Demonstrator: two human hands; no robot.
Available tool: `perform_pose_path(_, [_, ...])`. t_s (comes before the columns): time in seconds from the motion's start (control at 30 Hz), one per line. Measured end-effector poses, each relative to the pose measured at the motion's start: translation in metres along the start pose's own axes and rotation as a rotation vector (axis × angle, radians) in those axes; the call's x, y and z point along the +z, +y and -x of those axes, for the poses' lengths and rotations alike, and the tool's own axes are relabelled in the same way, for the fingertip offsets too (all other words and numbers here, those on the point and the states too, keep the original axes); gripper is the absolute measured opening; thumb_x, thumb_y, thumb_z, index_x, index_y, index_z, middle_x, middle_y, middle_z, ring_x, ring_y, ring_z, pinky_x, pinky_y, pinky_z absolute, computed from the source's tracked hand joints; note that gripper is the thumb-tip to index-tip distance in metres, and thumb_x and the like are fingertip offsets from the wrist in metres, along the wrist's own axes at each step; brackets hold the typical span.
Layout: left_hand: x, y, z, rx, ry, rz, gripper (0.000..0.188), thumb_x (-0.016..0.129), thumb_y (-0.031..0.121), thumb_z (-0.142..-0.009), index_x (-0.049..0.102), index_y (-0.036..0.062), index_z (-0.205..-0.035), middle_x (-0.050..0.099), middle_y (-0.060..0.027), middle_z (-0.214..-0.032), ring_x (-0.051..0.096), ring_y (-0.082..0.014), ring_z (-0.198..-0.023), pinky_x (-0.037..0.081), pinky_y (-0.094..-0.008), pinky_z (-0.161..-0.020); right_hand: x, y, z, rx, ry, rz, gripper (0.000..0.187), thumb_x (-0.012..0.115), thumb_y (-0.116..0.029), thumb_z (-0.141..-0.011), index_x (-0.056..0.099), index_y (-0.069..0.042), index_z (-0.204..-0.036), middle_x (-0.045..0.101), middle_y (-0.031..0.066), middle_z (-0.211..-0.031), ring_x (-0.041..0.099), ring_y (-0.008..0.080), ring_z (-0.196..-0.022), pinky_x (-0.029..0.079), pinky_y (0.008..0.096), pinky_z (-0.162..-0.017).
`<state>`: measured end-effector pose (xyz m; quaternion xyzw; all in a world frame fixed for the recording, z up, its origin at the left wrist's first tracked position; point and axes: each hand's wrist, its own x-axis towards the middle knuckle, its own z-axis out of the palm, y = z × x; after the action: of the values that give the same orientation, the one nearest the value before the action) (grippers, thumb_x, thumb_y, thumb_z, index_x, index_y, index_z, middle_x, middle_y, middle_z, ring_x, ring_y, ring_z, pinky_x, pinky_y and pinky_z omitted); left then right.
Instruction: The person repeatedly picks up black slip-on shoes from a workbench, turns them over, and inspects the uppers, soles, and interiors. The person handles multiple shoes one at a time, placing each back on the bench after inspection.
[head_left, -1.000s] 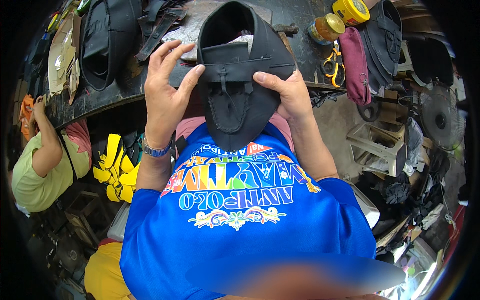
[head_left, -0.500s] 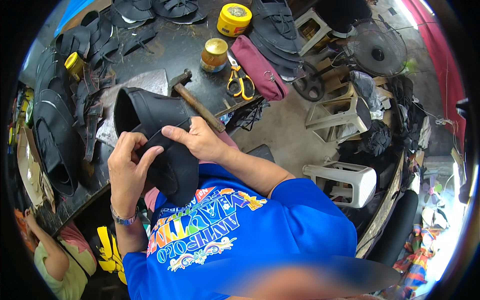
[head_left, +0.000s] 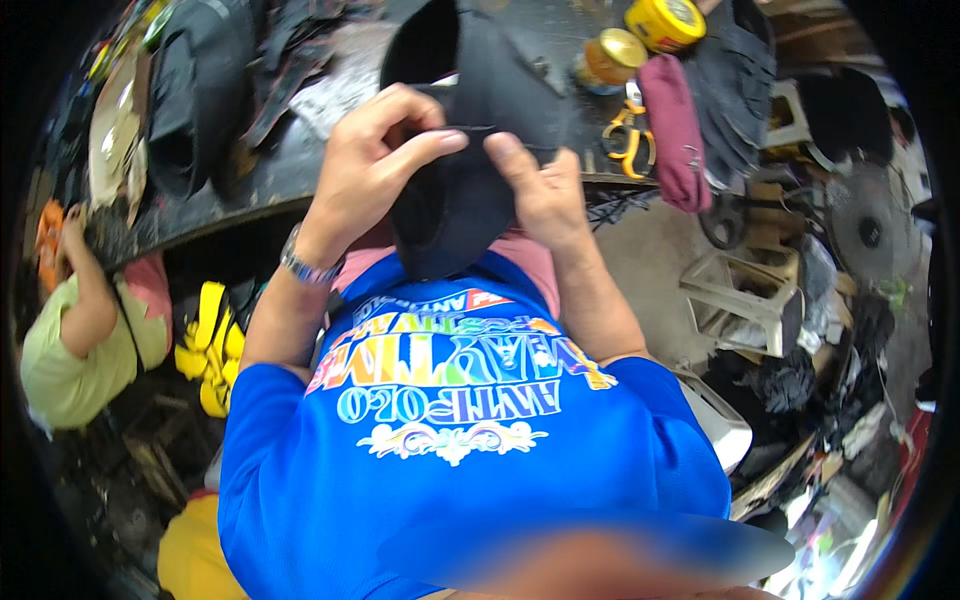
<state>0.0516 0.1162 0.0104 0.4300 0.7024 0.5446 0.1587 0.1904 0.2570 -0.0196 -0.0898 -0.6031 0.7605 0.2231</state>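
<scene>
Close in front of me, over the table's front edge, I hold a black leather shoe upper (head_left: 450, 205) with a wide opening at its far left. My left hand (head_left: 380, 165) pinches its middle, thumb and fingertips meeting near a fold or seam. On the other side, my right hand (head_left: 545, 190) grips the right edge, thumb on top and the other fingers mostly hidden behind the leather. A thin dark line, perhaps a thread or the edge of a strap, runs between the two thumbs; blur keeps me from telling which.
On the dark table (head_left: 240, 195) lie orange-handled scissors (head_left: 630, 140), a gold-lidded jar (head_left: 610, 60), a yellow tub (head_left: 668, 22), a maroon pouch (head_left: 672, 130) and stacked black shoe parts (head_left: 728, 85). White stools (head_left: 745, 290) and a fan (head_left: 868, 225) stand right. Another person (head_left: 95, 330) is at left.
My view has swung, so the table things sit farther right and up. Both hands still hold the upper; the right hand's thumb has moved apart from the left hand's pinch.
</scene>
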Motion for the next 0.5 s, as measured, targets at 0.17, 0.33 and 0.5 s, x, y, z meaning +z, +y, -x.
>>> perform_pose_path(0.17, [-0.007, 0.000, -0.005, 0.040, -0.010, -0.094, 0.023, 0.082, 0.020, -0.081, 0.066, 0.0040, -0.088, 0.060, 0.0012, -0.077, 0.051, -0.0048, -0.062, 0.040, -0.0213, -0.056, 0.001, 0.009, -0.003, 0.057, 0.028, -0.109, 0.032, 0.060, -0.024, -0.101, 0.064, 0.002, -0.118, 0.068, 0.0047, -0.107, 0.062, 0.0110, -0.096, 0.051, 0.0261, -0.084])
perform_pose_path(0.33, [-0.004, -0.002, -0.005, 0.018, -0.054, -0.094, 0.021, 0.079, 0.019, -0.084, 0.067, 0.0039, -0.091, 0.062, -0.0020, -0.076, 0.057, -0.0097, -0.063, 0.045, -0.0244, -0.058, 0.002, 0.009, -0.003, 0.016, 0.043, -0.122, 0.026, 0.070, -0.010, -0.092, 0.067, 0.002, -0.115, 0.070, 0.0080, -0.109, 0.066, 0.0128, -0.093, 0.054, 0.0266, -0.082])
perform_pose_path(0.5, [-0.021, -0.013, -0.020, 0.330, 0.021, -0.371, 0.015, 0.067, 0.016, -0.094, 0.071, 0.0031, -0.102, 0.067, -0.0080, -0.103, 0.066, -0.0213, -0.094, 0.052, -0.0296, -0.081, -0.001, 0.013, -0.007, 0.160, 0.081, -0.457, 0.029, 0.072, -0.005, -0.088, 0.065, 0.003, -0.115, 0.070, 0.0110, -0.107, 0.069, 0.0181, -0.093, 0.057, 0.0316, -0.084])
